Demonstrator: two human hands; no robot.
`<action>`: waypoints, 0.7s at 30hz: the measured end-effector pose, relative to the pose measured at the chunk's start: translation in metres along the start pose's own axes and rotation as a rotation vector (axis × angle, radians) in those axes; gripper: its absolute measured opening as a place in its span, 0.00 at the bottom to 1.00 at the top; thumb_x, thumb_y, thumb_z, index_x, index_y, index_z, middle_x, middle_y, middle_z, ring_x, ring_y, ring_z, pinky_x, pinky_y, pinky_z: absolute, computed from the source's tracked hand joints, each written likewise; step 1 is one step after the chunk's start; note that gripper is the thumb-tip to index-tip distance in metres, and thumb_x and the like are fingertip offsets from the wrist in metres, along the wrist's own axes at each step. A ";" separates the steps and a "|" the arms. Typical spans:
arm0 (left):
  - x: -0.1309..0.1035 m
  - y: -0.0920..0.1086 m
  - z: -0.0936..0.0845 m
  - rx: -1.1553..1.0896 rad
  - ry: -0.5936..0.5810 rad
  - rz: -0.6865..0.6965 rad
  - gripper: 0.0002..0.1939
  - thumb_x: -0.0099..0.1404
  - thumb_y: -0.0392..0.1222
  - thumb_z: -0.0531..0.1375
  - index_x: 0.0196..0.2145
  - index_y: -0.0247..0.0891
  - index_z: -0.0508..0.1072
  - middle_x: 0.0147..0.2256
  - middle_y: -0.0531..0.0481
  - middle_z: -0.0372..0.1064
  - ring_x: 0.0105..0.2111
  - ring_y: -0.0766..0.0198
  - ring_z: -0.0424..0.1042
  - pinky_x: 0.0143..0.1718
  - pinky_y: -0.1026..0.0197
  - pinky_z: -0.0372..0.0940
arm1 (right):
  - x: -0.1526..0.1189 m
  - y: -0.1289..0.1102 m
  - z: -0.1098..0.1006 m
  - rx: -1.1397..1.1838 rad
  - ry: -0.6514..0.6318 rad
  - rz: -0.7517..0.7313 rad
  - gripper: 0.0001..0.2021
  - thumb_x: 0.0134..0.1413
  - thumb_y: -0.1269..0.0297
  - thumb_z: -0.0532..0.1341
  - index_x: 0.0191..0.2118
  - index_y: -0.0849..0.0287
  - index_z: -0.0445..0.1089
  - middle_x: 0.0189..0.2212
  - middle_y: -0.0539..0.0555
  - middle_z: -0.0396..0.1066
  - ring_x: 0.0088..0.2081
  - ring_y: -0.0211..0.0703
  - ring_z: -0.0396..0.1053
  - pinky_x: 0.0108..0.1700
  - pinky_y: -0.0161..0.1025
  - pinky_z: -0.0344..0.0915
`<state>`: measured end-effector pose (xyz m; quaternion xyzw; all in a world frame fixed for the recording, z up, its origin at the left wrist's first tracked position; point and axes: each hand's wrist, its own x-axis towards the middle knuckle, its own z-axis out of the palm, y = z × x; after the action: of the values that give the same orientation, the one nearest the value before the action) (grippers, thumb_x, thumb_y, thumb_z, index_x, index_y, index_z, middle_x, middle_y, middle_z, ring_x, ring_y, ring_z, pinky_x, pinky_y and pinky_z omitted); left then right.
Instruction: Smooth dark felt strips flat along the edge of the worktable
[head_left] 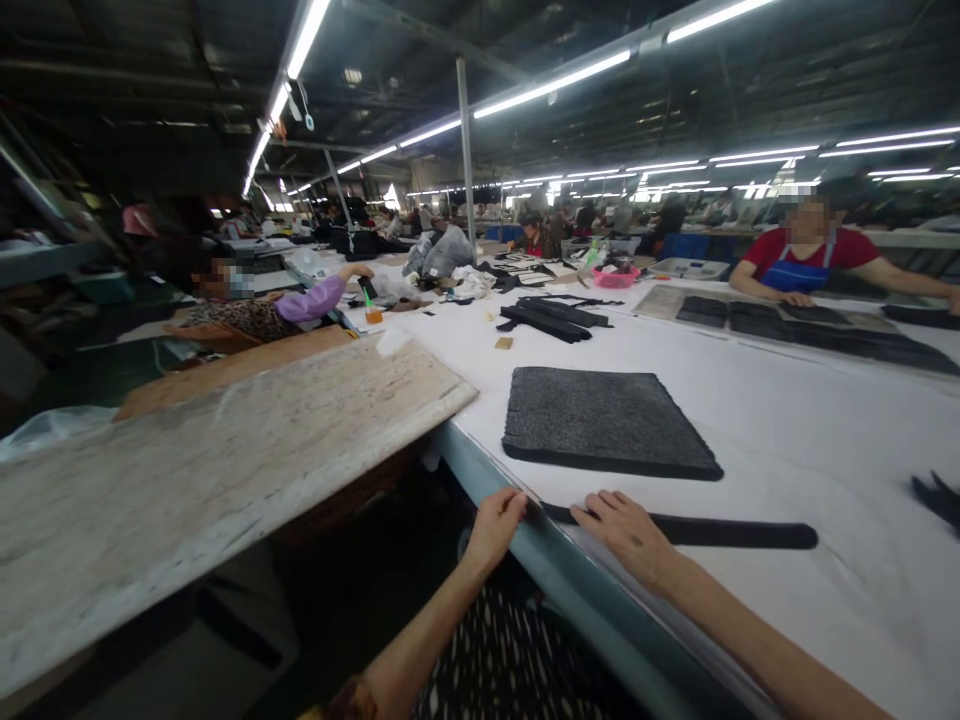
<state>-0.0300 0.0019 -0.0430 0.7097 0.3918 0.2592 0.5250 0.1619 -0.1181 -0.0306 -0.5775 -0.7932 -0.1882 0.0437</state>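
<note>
A long black fabric strip [739, 532] lies along the near edge of the white-covered table [840, 430]. My left hand [496, 527] is closed in a pinch at the strip's left end, right by the table edge; the fingertips partly hide what they grip. Flat on the strip, a little to the right, rests my right hand [622, 532] with its fingers stretched out. Just beyond both hands sits a neat stack of dark grey, rough-textured fabric pieces [600, 420], roughly rectangular.
A worn board [225, 460] slopes along the left beside the table. Farther back lie black strips [555, 318], an orange-filled bottle [373, 312] and a pink basket [613, 277]. One co-worker [810, 260] handles dark pieces at right; another person's purple sleeve [311, 303] shows at left.
</note>
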 end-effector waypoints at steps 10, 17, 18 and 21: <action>0.017 -0.012 0.011 -0.275 -0.054 -0.215 0.17 0.47 0.53 0.62 0.18 0.35 0.69 0.15 0.54 0.61 0.18 0.69 0.59 0.23 0.64 0.54 | 0.028 -0.011 0.008 -0.001 0.029 -0.040 0.09 0.56 0.75 0.57 0.43 0.61 0.66 0.32 0.53 0.63 0.34 0.45 0.59 0.35 0.42 0.54; 0.017 -0.016 0.011 -0.357 -0.084 -0.264 0.13 0.44 0.49 0.61 0.17 0.35 0.70 0.15 0.53 0.62 0.16 0.69 0.58 0.21 0.64 0.52 | 0.017 0.000 0.015 0.064 0.102 -0.117 0.08 0.60 0.75 0.51 0.40 0.64 0.66 0.31 0.54 0.63 0.33 0.44 0.59 0.36 0.41 0.55; 0.017 -0.017 0.011 -0.363 -0.085 -0.268 0.13 0.44 0.49 0.61 0.17 0.35 0.70 0.15 0.53 0.62 0.16 0.70 0.58 0.21 0.64 0.52 | 0.016 0.000 0.015 0.067 0.110 -0.124 0.08 0.60 0.75 0.51 0.40 0.64 0.66 0.31 0.54 0.63 0.33 0.44 0.59 0.36 0.41 0.55; 0.016 -0.023 0.008 -0.373 -0.075 -0.278 0.13 0.43 0.49 0.62 0.17 0.35 0.70 0.15 0.53 0.63 0.16 0.70 0.58 0.21 0.64 0.52 | 0.011 0.004 0.015 0.062 0.111 -0.120 0.09 0.60 0.76 0.50 0.40 0.64 0.66 0.31 0.54 0.64 0.33 0.44 0.60 0.36 0.41 0.57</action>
<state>-0.0214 0.0146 -0.0677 0.5485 0.4115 0.2258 0.6919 0.1640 -0.1023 -0.0405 -0.5159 -0.8283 -0.1976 0.0937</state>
